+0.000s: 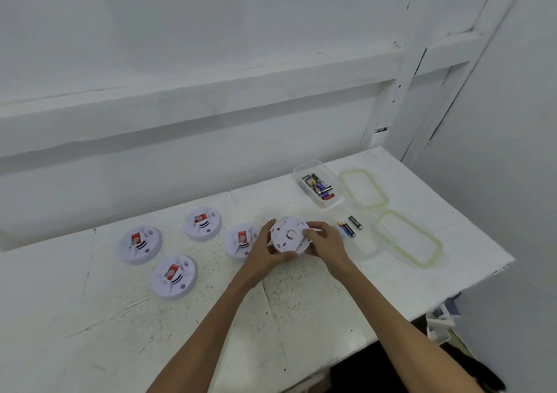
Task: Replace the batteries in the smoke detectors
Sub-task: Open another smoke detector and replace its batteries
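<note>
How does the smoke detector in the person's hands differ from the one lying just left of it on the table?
The held detector is gripped by the left hand and the right hand; the neighbouring detector lies flat on the table. The held detector shows a plain white side with no label; the neighbouring detector shows a red label and dark slots. Both are round and white.

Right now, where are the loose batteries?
In the head view, the loose batteries lie right of centre, just right of the right hand gripping the smoke detector, in front of the clear box.
</note>
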Motion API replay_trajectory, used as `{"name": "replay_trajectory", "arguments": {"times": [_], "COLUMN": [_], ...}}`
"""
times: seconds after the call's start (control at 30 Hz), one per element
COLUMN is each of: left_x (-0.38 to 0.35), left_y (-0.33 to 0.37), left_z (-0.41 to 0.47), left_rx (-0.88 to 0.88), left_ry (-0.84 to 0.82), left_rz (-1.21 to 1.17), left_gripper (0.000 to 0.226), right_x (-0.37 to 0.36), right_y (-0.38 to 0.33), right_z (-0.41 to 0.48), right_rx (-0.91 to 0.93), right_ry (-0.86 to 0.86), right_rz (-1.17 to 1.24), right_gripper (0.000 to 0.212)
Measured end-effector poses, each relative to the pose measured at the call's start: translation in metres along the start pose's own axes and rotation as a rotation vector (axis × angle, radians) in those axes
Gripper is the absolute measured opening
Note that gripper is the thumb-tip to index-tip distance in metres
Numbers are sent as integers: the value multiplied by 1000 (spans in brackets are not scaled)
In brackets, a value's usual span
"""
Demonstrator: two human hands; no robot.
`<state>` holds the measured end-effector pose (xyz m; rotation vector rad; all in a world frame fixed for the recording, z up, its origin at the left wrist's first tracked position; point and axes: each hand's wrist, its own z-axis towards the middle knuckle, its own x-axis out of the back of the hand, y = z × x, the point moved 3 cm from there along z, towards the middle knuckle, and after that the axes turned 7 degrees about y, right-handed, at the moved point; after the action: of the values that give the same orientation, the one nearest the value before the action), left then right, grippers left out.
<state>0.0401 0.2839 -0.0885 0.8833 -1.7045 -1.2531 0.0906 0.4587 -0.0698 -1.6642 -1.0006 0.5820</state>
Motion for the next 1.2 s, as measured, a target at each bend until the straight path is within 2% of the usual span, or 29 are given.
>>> {"name": "replay_trajectory", "arguments": {"times": [0.17, 0.27, 0.37, 0.43, 0.5, 0.57, 0.67, 0.73, 0.87, 1.0, 1.2], "left_x": [-4, -2, -2, -7, -14, -18, -16, -15, -16, -22, -27], "left_y": [-5, -8, -10, -11, -10, -22, -31, -32, -28, -27, -24], "left_z": [0, 1, 0, -1, -2, 3, 4, 3, 0, -5, -10], "left_rx": [-68, -65, -74, -104, -146, -129, -103, -111, -132, -144, -218], "left_ry": [13, 51, 70, 66, 60, 41, 26, 30, 44, 118, 132], "left_rz": [-9, 4, 60, 100, 113, 102, 122, 114, 119, 103, 140], "left_gripper": [81, 93, 89, 84, 93, 115, 131, 134, 129, 115, 88], "right_x": [3, 4, 6, 6, 4, 2, -2, -6, -9, -9, -13], "right_y": [0, 0, 1, 4, 8, 7, -1, -6, -7, -9, -5], "right_z": [-1, -2, -5, -9, -14, -17, -17, -17, -13, -13, -15], "right_rx": [-18, -41, -86, -64, 36, 156, 378, 517, 567, 595, 597], "right_ry": [26, 42, 33, -30, -64, -40, -7, -64, -147, -76, -39], "right_rz": [-24, -69, -201, -391, -635, -837, -934, -960, -1033, -1044, -1000], "right_gripper": [15, 20, 30, 36, 40, 46, 63, 69, 71, 67, 66]}}
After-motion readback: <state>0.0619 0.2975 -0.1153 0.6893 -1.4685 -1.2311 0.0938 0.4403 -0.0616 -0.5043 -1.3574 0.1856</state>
